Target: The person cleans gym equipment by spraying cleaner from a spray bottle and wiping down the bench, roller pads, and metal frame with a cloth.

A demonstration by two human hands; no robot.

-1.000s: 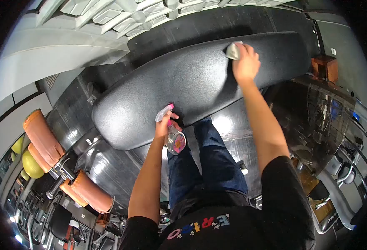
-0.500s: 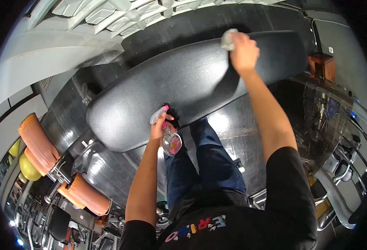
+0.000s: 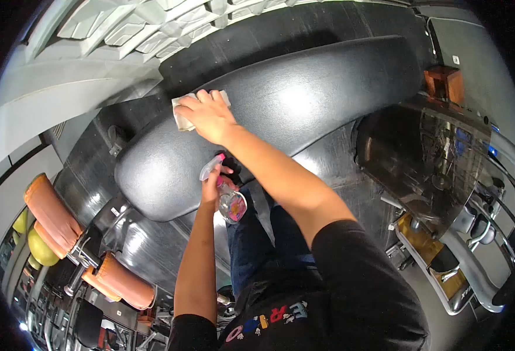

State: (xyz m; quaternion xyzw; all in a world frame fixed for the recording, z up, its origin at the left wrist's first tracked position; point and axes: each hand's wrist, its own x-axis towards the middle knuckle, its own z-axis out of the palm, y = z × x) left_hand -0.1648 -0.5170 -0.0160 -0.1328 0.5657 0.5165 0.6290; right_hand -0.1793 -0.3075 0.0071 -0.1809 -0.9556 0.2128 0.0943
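Observation:
A long black padded bench stretches across the view before me. My right hand presses a pale folded cloth onto the bench top near its far edge, left of the middle, with fingers spread over it. My left hand grips a clear spray bottle by the neck, close to the bench's near edge. The bottle has a pink and clear trigger head and a colourful label. It is tilted, its base toward my legs.
Brown padded rollers on a metal frame stand at the left, beside a yellow-green ball. A dark glossy tabletop is at the right, with a wooden box behind it. White patterned panels run along the far side.
My right hand has swept the cloth left along the bench, from the right part to left of the middle. My left hand still holds the spray bottle, shifted slightly left.

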